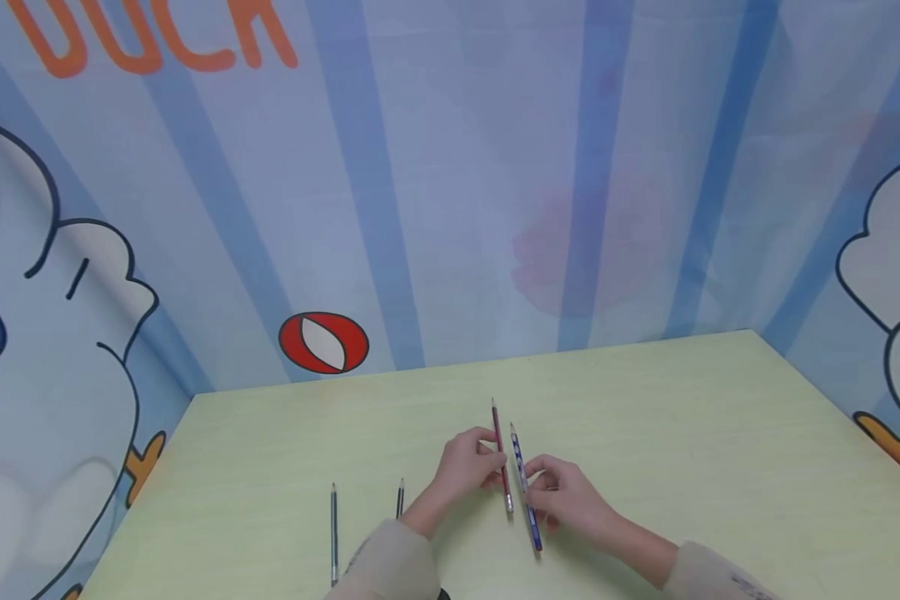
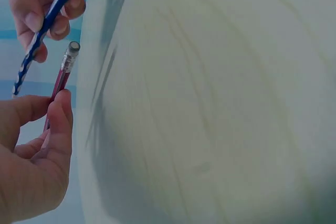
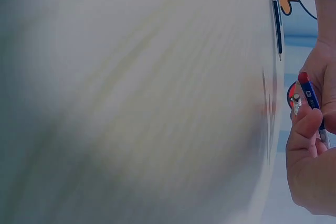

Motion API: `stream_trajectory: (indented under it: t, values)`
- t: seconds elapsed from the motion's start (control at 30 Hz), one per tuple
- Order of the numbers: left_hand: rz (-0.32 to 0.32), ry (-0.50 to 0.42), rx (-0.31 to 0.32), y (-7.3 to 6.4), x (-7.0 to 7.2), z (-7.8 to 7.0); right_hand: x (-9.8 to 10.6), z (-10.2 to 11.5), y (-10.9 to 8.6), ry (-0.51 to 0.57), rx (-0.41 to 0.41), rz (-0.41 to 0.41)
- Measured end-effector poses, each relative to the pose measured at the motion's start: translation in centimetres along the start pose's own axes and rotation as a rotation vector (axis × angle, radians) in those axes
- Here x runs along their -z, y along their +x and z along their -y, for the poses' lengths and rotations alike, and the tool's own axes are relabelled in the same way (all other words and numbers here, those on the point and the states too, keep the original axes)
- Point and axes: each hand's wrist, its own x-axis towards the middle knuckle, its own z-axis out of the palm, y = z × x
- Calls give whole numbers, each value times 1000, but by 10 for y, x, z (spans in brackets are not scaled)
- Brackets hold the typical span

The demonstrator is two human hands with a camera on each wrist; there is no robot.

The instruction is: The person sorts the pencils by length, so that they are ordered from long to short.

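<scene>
Toward five o'clock in my head view, my left hand [image 1: 467,463] pinches a dark-red pencil [image 1: 505,482] and my right hand [image 1: 572,502] pinches a blue pencil [image 1: 520,463] just beside it. I judge both light, stiff and smooth, with fragile points, best held mid-shaft; I see no container.

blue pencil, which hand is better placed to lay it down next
Right, most likely: the right hand already holds the blue pencil, while the left hand is occupied, pinching the dark red pencil.
</scene>
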Motion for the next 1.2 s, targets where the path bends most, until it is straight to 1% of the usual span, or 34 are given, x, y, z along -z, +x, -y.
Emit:
stream_trajectory:
  t: [0.07, 0.17, 0.33, 0.57, 0.9, 1.07, 1.2]
  values:
    - [8, -8, 26, 4, -3, 0, 3, -1, -1, -6, -4, -6]
    - [4, -2, 54, 8, -8, 1, 6, -3, -2, -21, -10, -18]
    - [-28, 51, 70, 12, -14, 0, 10, -4, -4, -39, -7, -30]
    - [-86, 135, 68, 16, -22, 0, 14, -8, -5, -23, -4, -37]
    - [-109, 227, 82, 16, -24, -3, 17, -9, -6, -21, -15, -69]
    - [-112, 227, 85, 16, -24, -2, 17, -8, -4, -24, -34, -69]
    - [-118, 233, 71, 15, -24, -2, 18, -7, 0, -36, -42, -72]
